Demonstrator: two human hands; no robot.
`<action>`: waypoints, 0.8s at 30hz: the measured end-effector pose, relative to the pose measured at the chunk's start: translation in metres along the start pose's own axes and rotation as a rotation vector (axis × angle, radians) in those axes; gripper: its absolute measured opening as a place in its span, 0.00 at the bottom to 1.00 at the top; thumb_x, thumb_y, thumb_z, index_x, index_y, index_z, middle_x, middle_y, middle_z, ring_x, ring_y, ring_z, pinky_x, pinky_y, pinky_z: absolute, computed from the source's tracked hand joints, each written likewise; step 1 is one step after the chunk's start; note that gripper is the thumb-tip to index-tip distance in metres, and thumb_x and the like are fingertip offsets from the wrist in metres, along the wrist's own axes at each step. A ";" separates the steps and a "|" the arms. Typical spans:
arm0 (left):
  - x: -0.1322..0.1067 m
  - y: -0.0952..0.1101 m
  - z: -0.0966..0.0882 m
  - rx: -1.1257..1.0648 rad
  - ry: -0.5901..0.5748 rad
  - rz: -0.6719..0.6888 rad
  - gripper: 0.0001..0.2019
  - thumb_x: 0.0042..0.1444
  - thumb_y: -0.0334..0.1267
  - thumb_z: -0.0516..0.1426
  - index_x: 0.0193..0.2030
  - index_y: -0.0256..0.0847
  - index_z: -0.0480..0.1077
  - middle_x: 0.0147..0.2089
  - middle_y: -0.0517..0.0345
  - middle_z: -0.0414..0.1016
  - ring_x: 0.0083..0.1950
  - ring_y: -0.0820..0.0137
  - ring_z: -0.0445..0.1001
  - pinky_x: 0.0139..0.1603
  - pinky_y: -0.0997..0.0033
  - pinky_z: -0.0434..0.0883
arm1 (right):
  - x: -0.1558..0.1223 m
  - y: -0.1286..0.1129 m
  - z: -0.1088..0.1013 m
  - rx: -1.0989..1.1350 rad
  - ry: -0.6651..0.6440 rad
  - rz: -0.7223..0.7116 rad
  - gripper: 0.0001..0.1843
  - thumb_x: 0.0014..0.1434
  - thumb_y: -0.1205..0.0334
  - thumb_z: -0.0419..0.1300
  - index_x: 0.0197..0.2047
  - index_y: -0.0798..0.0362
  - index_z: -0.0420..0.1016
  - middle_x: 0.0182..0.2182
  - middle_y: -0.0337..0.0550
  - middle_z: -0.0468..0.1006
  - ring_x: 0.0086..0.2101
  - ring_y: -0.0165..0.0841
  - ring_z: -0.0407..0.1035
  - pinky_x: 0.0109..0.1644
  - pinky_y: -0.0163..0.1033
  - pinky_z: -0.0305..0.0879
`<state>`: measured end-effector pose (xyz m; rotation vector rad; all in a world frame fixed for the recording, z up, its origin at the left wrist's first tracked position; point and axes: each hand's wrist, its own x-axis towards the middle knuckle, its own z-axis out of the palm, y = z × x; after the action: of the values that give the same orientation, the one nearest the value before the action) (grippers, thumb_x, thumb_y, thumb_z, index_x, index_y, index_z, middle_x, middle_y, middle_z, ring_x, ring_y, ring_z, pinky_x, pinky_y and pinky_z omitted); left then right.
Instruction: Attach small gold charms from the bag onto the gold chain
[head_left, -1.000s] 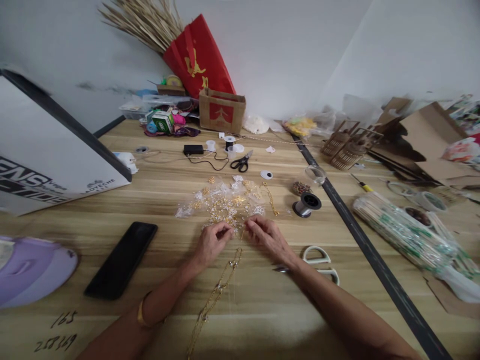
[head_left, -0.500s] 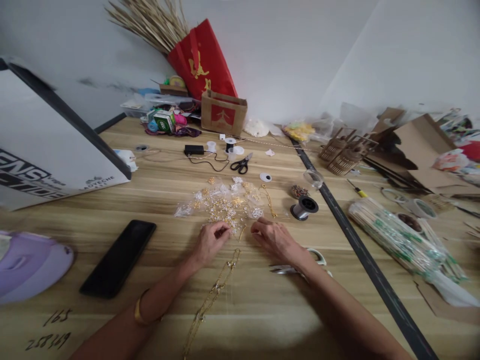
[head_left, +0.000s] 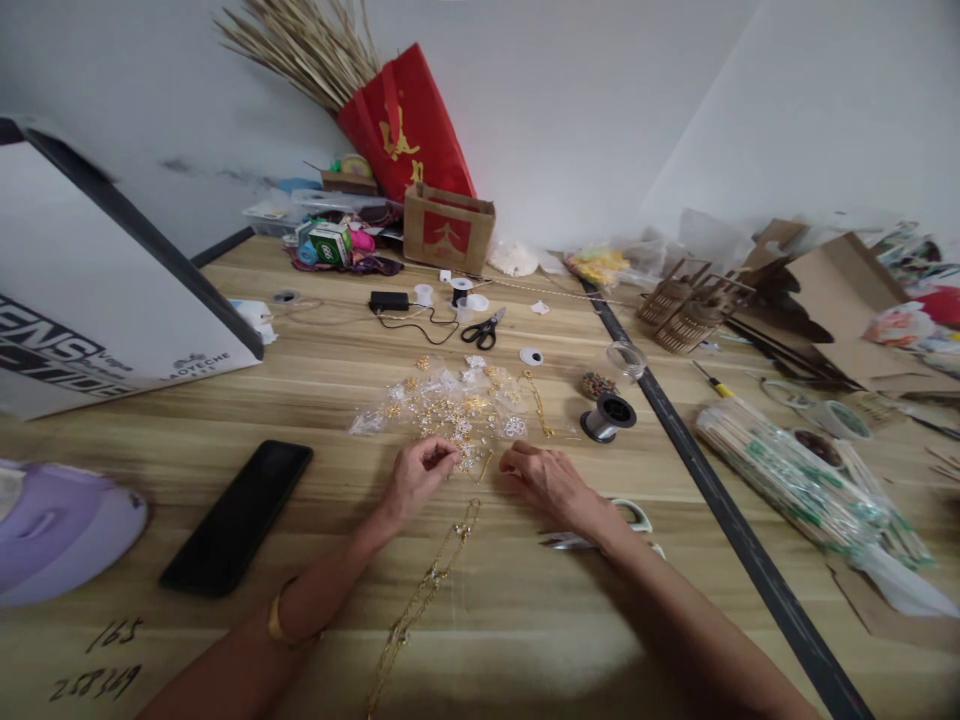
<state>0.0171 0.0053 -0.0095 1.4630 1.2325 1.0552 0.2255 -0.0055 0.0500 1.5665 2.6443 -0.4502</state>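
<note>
My left hand point(head_left: 421, 476) is closed in a pinch at the near edge of a spread of small clear and gold beads point(head_left: 457, 425). Whatever its fingertips hold is too small to make out. Across from it, my right hand point(head_left: 546, 476) has its fingers curled together, their tips hidden. A short gold chain piece point(head_left: 485, 465) lies on the table between the hands. Nearer to me a long gold chain point(head_left: 435, 577) with clear beads along it runs toward the front edge. White-handled scissors point(head_left: 568, 541) lie partly under my right forearm.
A black phone point(head_left: 237, 518) lies at left beside a purple object point(head_left: 67, 530). Beyond the beads are black scissors point(head_left: 484, 330) and a wire spool point(head_left: 608, 418). Bundled sticks point(head_left: 776, 475) in plastic lie at right. A large white box point(head_left: 112, 290) stands at far left.
Both hands stay almost in place, with only a slight shift of the fingers. The beads and chains lie as before.
</note>
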 end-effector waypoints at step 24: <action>0.003 0.003 0.001 -0.233 0.022 -0.130 0.09 0.44 0.40 0.62 0.28 0.35 0.70 0.27 0.55 0.77 0.24 0.75 0.71 0.26 0.76 0.69 | -0.002 0.013 -0.004 -0.077 0.110 0.049 0.09 0.64 0.67 0.47 0.37 0.53 0.68 0.31 0.44 0.76 0.28 0.31 0.70 0.29 0.34 0.50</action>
<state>0.0189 0.0077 -0.0066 1.1814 1.1608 1.0891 0.2381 0.0000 0.0515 1.6757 2.6592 -0.2634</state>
